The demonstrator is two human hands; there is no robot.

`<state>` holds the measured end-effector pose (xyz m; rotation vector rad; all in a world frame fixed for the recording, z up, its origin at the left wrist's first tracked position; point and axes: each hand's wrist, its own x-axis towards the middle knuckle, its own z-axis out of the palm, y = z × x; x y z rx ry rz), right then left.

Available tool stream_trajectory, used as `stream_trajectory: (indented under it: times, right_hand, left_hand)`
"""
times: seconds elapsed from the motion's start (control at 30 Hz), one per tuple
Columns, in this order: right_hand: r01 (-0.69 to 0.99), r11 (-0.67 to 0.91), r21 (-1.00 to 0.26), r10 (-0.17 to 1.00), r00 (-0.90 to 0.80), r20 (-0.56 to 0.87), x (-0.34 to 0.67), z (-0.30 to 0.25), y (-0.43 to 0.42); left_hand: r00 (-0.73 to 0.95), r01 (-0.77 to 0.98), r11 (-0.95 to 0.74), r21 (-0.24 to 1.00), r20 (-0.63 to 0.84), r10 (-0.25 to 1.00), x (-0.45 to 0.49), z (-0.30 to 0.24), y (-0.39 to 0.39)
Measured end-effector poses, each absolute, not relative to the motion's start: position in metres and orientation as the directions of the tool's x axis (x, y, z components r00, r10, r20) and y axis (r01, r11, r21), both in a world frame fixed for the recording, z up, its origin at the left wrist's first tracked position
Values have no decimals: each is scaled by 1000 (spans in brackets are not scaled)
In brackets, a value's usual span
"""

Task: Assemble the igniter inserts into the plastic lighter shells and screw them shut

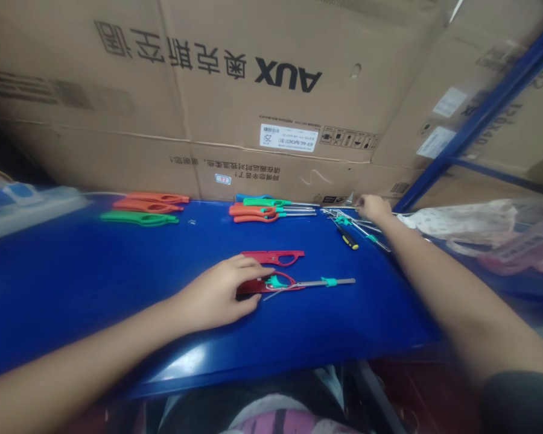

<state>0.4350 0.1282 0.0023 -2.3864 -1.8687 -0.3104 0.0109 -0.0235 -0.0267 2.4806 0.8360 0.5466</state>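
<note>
My left hand [221, 292] grips a red lighter shell half [250, 287] from its left end, thumb on the near side. In that shell sit a teal trigger [277, 281] and a metal tube [317, 283] with a teal clip on it, pointing right. A second red shell half [280, 258] lies just beyond, near my fingers. At the table's back edge my right hand [374, 208] has its fingers drawn together beside a pile of metal lighter tubes [364, 228]; what is in them is too small to tell. A yellow-and-black screwdriver [347, 238] rests by the pile.
Orange shells [149, 205] and a green shell [140, 217] lie at back left. Several lighters with metal tubes [256, 212] lie at back centre. Cardboard boxes [217, 120] stand behind the blue table [131, 289]. A blue metal bar [484, 108] and plastic bags [457, 217] are at right.
</note>
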Motion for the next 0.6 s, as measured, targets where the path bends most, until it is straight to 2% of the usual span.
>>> stream_trajectory:
  times: [0.1,0.2,0.27,0.3,0.37,0.43,0.5,0.6]
  right_hand:
    - [994,-106,37,927,85,364,397,8,110]
    - [996,92,10,889,-87,450,342,6,77]
    - [906,423,-19,792,-360,492,305,2,46]
    - [833,553,14,725,-489,485,288,0,30]
    - [683,719,129,586,-695,416,262,-4,2]
    - [540,819,194,452,-816,361,247,-9,-16]
    - [469,873,134,392,-838,379,241,-15,-25]
    - [411,908,-88,405,-802,438,243,-24,-26]
  left_hand:
    - [639,436,-620,652,261,724,14,-26,-25]
    - [478,354,-417,837,222,850,19,-26,-23]
    - [396,240,-243,940,133,909,21,-25,-19]
    - [380,185,-166,969,85,921,21,-25,-17]
    - [404,116,-62,991,10,915,21,-24,-14]
    - [471,112,-46,993,-12,882,21,-24,-13]
    - [535,148,-95,984,1,845,20,-23,-14]
    - [585,195,-159,968,15,811,18,-25,-15]
